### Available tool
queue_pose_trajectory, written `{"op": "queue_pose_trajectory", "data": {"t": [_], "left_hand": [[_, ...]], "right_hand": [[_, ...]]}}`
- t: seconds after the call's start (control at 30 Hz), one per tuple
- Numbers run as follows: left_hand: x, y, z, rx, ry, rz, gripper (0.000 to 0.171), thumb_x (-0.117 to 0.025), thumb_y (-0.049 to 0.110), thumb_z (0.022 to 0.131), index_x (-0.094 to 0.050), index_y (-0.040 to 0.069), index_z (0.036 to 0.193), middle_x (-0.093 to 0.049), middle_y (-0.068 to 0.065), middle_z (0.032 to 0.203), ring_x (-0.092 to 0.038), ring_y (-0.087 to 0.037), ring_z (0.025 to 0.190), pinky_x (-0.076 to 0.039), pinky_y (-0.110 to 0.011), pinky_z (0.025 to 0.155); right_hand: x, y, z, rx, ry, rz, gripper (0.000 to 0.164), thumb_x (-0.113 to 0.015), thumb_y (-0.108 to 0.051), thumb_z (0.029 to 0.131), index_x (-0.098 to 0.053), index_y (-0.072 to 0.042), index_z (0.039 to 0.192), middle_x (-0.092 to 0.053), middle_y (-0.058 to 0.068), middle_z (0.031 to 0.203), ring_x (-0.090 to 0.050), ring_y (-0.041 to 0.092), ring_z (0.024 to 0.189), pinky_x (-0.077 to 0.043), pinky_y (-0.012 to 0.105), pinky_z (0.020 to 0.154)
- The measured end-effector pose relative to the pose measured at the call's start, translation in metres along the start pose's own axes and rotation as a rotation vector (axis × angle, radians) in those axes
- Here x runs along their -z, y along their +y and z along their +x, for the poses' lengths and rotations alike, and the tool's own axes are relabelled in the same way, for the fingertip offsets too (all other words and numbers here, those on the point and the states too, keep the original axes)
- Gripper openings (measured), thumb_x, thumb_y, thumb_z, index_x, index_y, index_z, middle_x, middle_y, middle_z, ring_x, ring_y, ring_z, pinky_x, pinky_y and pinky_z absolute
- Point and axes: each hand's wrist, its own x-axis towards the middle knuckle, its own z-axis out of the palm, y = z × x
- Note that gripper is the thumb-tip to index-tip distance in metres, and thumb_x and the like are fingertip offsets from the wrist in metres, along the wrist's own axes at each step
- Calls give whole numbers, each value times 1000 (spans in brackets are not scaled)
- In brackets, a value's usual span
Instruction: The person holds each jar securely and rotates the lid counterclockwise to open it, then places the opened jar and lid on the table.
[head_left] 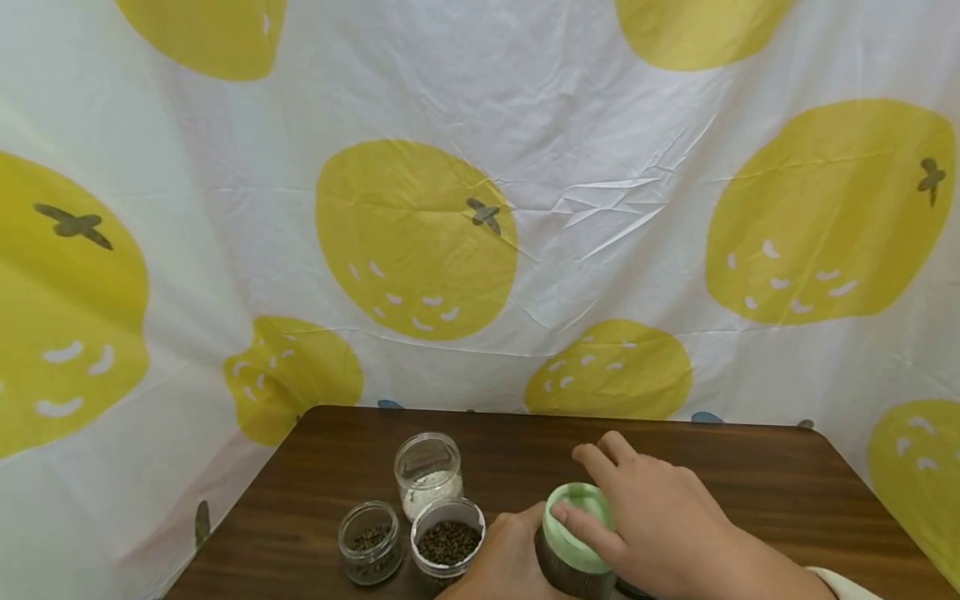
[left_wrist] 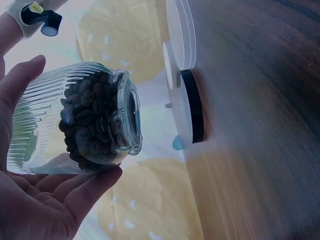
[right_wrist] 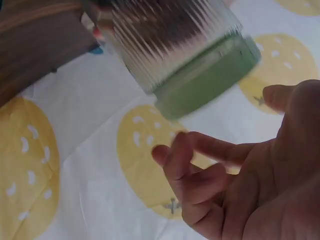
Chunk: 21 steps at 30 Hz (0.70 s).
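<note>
My left hand (head_left: 506, 557) grips a ribbed clear glass jar (left_wrist: 40, 105) by its side, thumb on one side and fingers on the other. Dark coffee beans (left_wrist: 90, 120) fill its bottom part, and a gap shows between its base and the table. A green lid (head_left: 573, 546) sits on top of the jar. Over that lid hovers my right hand (head_left: 660, 512), fingers loosely bent. From the right wrist view, the right hand (right_wrist: 240, 185) is apart from the green lid (right_wrist: 210, 80) and holds nothing.
Left of my hands on the brown table (head_left: 337, 442) stand three uncovered jars: one with white grains (head_left: 433, 492), one with dark peppercorn-like grains (head_left: 450, 543), and a smaller one (head_left: 371, 542) with similar grains. A black-rimmed lid (left_wrist: 196, 107) and white lids (left_wrist: 182, 35) lie on the table.
</note>
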Motion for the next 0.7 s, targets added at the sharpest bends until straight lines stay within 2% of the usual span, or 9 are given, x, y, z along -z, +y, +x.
{"op": "queue_pose_trajectory", "data": {"t": [0.1, 0.2, 0.3, 0.5, 0.7], "left_hand": [[1, 0, 0, 7, -7, 28, 66, -86, 46, 71, -62, 20, 127, -76, 4, 102, -66, 2, 84, -58, -22, 74], [1, -1, 1, 17, -17, 50, 67, -86, 46, 70, -62, 20, 128, -76, 4, 105, -65, 1, 87, -59, -25, 76], [2, -2, 1, 35, -28, 31, 67, -86, 44, 71, -63, 18, 128, -77, 3, 104, -65, 1, 86, -59, -27, 77], [1, -3, 0, 40, -9, 33, 59, -89, 40, 67, -67, 13, 115, -77, 3, 97, -65, 3, 81, -58, -23, 74], [-1, -4, -1, 20, 1, 56, 58, -89, 41, 67, -67, 15, 114, -77, 2, 97, -65, 3, 80, -57, -20, 71]], "right_hand": [[-8, -1, -1, -1, -38, -11, 72, -41, -76, 89, -62, -15, 122, -60, 3, 104, -56, 14, 55, -45, 36, 44], [-15, -1, -2, 39, -28, -25, 70, -44, -77, 87, -62, -17, 119, -59, 0, 99, -52, 12, 50, -41, 33, 41], [-19, 1, -3, 74, -9, -39, 68, -48, -75, 86, -63, -17, 119, -59, -1, 98, -53, 12, 53, -38, 31, 40], [-19, 2, -5, 156, 19, -47, 56, -61, -61, 87, -64, -17, 120, -55, -5, 94, -53, 10, 61, -39, 28, 40], [-17, 7, -7, 263, 8, -42, 52, -65, -51, 86, -62, -19, 127, -62, -3, 111, -55, 15, 75, -43, 29, 42]]}}
